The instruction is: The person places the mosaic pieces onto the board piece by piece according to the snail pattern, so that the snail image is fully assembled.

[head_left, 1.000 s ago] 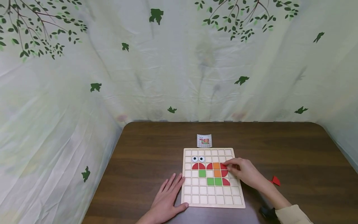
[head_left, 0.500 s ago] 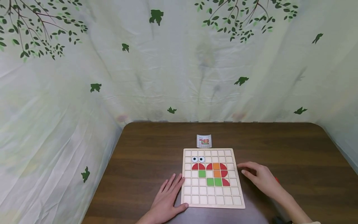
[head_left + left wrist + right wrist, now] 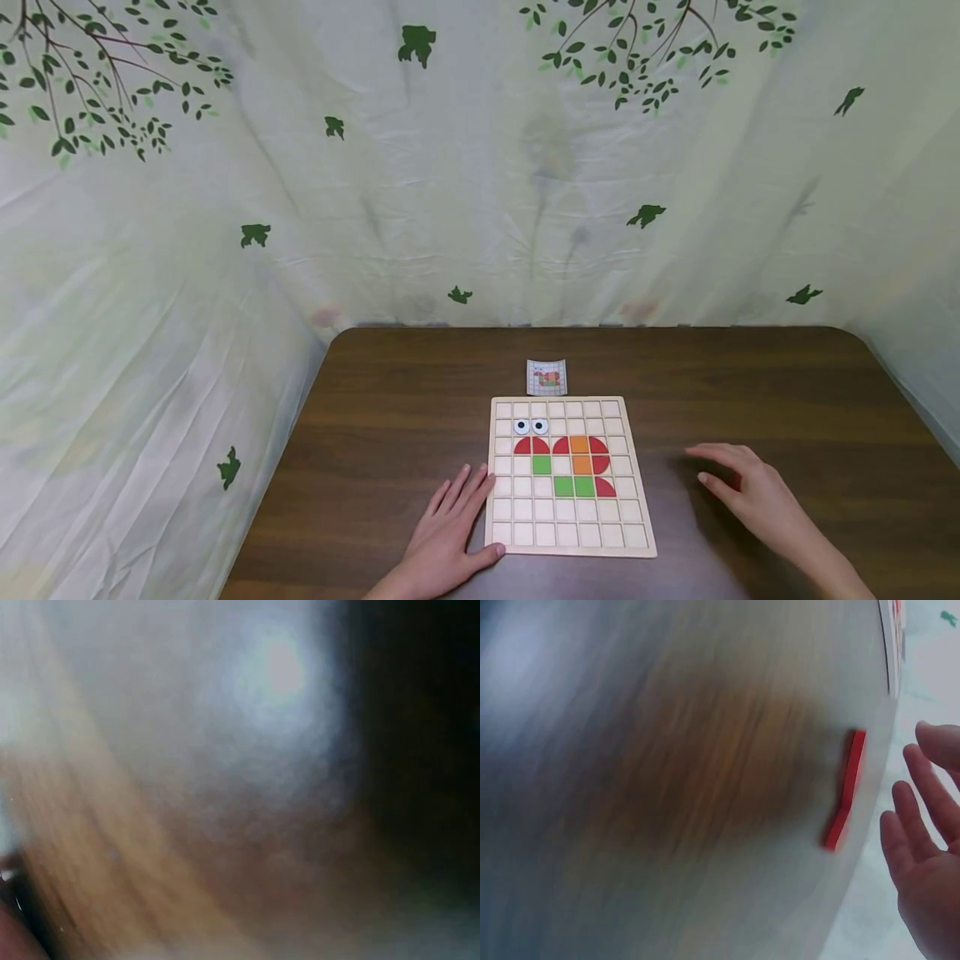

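Note:
A pale wooden grid board [image 3: 555,533] lies on the table, some cells filled with flat tiles. Two eye tiles [image 3: 530,427] sit in its second row. Red quarter-round tiles [image 3: 600,465], orange squares [image 3: 580,465] and green squares [image 3: 573,487] are below them. My left hand [image 3: 450,533] lies with straight fingers along the board's left edge, its thumb at the near left corner. Off to the board's right, my right hand [image 3: 757,500] hovers with relaxed fingers and thumb apart. Loose red tiles [image 3: 849,780] lie below it in the right wrist view, mostly covered by that hand in the head view.
A small picture card [image 3: 547,378] with a tile pattern lies just behind the board. Beyond the brown wooden table [image 3: 420,375] hangs a pale curtain [image 3: 480,167] printed with leaves. The left wrist view is a blur of tabletop.
My right hand has let go of a red tile in the board's third row and moved right to above the loose red tiles. The left hand stays at the board's edge.

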### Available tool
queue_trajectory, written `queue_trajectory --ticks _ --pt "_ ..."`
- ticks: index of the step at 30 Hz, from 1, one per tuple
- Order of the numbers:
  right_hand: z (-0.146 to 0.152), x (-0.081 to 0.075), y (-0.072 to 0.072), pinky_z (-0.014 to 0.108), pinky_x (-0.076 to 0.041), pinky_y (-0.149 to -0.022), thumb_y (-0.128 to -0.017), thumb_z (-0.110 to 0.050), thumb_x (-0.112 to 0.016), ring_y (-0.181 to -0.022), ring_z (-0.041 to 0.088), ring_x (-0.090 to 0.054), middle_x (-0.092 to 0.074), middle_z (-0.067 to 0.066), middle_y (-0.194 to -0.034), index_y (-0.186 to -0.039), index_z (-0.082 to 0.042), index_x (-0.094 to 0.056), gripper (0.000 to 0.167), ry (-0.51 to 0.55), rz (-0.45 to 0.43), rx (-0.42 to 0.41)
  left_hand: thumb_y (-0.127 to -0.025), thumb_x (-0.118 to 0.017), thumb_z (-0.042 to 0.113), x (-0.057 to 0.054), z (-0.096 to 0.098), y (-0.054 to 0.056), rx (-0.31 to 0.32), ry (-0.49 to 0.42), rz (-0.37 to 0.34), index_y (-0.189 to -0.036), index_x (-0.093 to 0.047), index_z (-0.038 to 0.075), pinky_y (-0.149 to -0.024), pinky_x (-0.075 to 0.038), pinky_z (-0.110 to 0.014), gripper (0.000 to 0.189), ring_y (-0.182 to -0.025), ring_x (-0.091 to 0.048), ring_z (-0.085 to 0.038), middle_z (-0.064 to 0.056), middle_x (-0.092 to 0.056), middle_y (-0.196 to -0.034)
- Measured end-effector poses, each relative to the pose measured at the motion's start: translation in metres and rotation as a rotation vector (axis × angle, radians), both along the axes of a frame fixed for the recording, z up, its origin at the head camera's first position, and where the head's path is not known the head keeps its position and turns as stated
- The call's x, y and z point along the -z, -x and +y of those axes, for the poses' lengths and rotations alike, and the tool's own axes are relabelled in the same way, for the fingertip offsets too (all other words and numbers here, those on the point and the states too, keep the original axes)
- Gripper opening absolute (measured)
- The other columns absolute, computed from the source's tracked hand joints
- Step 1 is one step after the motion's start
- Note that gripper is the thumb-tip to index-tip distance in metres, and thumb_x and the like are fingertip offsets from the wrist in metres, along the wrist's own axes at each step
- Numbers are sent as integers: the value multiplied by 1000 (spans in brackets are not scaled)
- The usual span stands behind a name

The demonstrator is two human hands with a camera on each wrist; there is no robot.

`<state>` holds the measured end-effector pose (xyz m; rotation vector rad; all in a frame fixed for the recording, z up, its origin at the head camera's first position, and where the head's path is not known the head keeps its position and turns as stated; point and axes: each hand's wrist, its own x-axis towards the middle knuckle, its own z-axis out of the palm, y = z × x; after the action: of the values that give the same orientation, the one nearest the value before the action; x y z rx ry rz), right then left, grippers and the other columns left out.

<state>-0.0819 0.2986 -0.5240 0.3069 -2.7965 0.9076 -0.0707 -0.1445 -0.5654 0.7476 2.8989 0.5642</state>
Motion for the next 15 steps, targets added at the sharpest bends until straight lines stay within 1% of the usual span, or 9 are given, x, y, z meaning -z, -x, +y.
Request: queue_trajectory --ticks 1,3,5,7,10,12,14,15 --pt "3 -1 -1 38 -47 -77 -82 -11 -80 -106 20 -54 -66 0 -119 -119 -22 -70 40 -5 -17 5 -88 -47 72 0 0 0 -2 3 -5 -157 -26 23 -113 -11 -46 87 -149 -11 -21 5 -19 -163" --pt "10 -1 -3 50 -47 -82 -83 -12 -79 -110 27 -53 -65 3 -120 -119 -20 -69 39 -2 -49 3 -88 -47 73 -1 0 1 -5 8 -15 -157 -25 23 -113 -11 -46 88 -149 -10 -21 5 -18 -163" --pt "16 -1 -5 57 -46 -82 -83 -13 -79 -110 30 -53 -64 5 -121 -119 -19 -69 38 4 -76 -2 -88 -46 73 -2 0 1 -7 11 -26 -157 -25 23 -113 -11 -48 88 -149 -10 -21 5 -18 -163" --pt "22 1 -7 52 -47 -82 -80 -13 -81 -108 27 -53 -65 4 -119 -117 -20 -69 39 -14 -70 0 -88 -46 73 -2 0 1 -9 12 -38 -157 -25 23 -114 -11 -49 88 -149 -9 -21 5 -17 -163" --pt "29 6 -8 33 -47 -83 -75 -10 -84 -105 16 -54 -66 1 -116 -113 -21 -71 42 -31 -38 -13 -88 -46 73 -3 0 1 -12 15 -59 -158 -24 24 -114 -11 -49 88 -150 -8 -21 6 -16 -163" --pt "33 9 -9 24 -45 -78 -72 -8 -85 -103 8 -53 -66 -1 -115 -111 -21 -71 44 -49 -15 -14 -88 -45 74 -3 0 1 -12 18 -68 -158 -23 24 -114 -10 -49 88 -150 -7 -20 7 -15 -163" --pt "35 12 -10 22 -47 -76 -71 -6 -86 -100 5 -55 -65 0 -114 -110 -20 -72 44 -50 -12 -17 -88 -45 74 -3 0 1 -10 19 -68 -158 -23 24 -114 -10 -48 88 -150 -7 -20 7 -15 -163" --pt "36 14 -11 23 -49 -74 -71 -5 -85 -98 4 -56 -65 0 -113 -109 -20 -72 43 -54 -13 -16 -88 -45 74 -2 0 1 -9 21 -65 -158 -23 24 -114 -9 -48 89 -150 -7 -20 7 -15 -163"
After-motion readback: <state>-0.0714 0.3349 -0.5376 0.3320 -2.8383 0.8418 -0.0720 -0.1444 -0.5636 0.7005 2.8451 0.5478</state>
